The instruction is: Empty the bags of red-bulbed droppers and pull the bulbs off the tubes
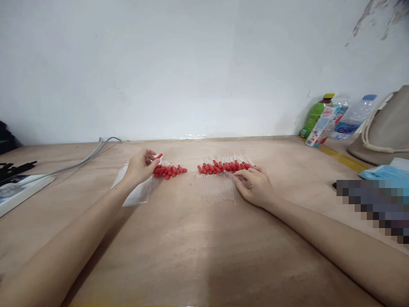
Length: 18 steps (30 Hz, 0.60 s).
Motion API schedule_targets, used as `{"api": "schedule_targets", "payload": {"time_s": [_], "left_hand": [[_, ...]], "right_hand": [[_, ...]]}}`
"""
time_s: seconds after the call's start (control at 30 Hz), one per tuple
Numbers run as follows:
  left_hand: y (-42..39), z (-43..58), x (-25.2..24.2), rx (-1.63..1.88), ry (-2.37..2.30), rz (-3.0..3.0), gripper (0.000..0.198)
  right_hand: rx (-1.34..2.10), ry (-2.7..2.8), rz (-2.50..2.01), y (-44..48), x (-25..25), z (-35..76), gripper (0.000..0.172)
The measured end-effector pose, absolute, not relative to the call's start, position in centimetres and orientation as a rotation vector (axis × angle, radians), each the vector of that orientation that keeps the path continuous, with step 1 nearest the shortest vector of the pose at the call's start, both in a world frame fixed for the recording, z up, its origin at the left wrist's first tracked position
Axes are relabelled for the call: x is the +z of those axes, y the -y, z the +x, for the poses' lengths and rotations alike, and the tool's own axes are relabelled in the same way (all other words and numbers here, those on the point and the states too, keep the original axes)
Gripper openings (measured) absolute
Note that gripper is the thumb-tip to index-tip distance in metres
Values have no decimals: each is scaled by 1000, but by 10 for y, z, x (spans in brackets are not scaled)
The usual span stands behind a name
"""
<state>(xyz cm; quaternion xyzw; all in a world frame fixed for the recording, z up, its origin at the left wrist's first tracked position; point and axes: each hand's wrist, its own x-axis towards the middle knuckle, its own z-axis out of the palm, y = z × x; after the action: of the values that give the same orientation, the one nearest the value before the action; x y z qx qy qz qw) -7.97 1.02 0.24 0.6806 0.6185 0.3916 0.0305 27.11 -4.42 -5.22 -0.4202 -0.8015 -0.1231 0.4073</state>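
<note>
Pinched in the fingers of my left hand (140,165) is a red rubber dropper bulb (159,156). Just beside and below that hand lies a pile of loose red bulbs (169,171), partly on a clear plastic bag (138,195). My right hand (255,185) has its fingers closed on a thin clear glass tube (229,173) that points left. Behind its fingertips runs a row of droppers (220,166), red bulbs toward me and clear tubes toward the wall. Several bare clear tubes (214,187) lie side by side in front of the row.
A white power strip (32,192) and grey cable (86,158) are at the left. Bottles (315,115) and a carton (324,126) stand at the back right, near a beige bag (386,123). A blue packet (383,174) and a blurred-out object (373,207) lie right. A white wall (198,68) closes the back.
</note>
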Motion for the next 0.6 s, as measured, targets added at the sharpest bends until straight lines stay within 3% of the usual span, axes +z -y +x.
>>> {"api": "schedule_targets", "payload": {"time_s": [0.23, 0.4, 0.6], "left_hand": [[-11, -86, -12, 922, -1978, 2210, 16], [-11, -84, -12, 1047, -2067, 2342, 25], [5, -50, -6, 1300, -1870, 2529, 20]], "right_hand": [[-397, 1954, -1040, 42, -55, 273, 13], [-438, 1978, -1035, 41, -57, 272, 14], [-454, 2042, -1051, 42, -55, 266, 17]]}}
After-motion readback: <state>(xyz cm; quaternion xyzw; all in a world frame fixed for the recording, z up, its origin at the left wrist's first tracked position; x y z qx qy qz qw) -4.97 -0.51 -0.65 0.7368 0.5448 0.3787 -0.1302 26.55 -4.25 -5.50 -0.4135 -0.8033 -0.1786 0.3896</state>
